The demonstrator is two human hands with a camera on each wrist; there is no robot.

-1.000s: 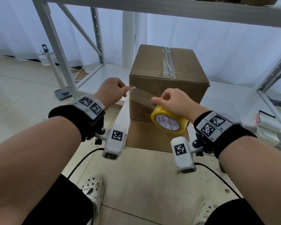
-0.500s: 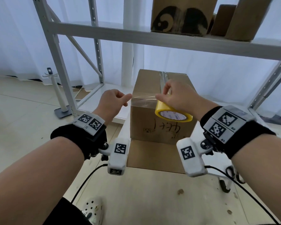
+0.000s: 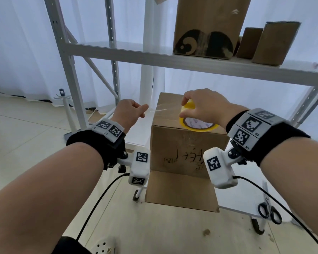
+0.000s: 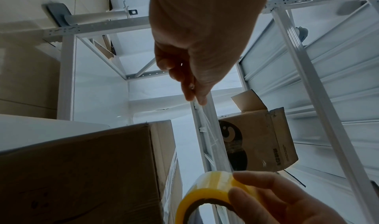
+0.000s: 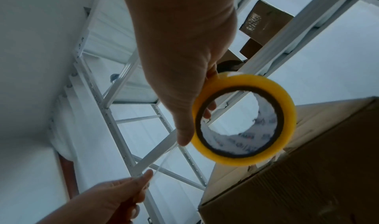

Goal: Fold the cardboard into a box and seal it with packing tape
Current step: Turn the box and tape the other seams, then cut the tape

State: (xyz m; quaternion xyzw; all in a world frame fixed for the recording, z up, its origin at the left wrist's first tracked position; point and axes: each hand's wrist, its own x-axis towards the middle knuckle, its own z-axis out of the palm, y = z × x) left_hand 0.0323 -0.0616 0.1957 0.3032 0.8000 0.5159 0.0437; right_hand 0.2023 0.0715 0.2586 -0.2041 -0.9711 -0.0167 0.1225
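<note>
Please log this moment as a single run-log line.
left hand: pinches tape end | right hand: holds tape roll above box | tape strip: stretched, unstuck

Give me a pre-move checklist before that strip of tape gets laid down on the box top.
1. Free end of the tape strip pinched by the left hand: ok.
2. Tape roll gripped by the right hand: ok.
3. Strip stretched straight between the hands: ok.
4. Strip sticking to the cardboard box already: cannot tell.
5. Top flaps closed flat under the roll: cannot tell, the right hand and roll hide much of the top.
6. Scissors at hand for the cut: ok, lying on the low white platform at the right.
</note>
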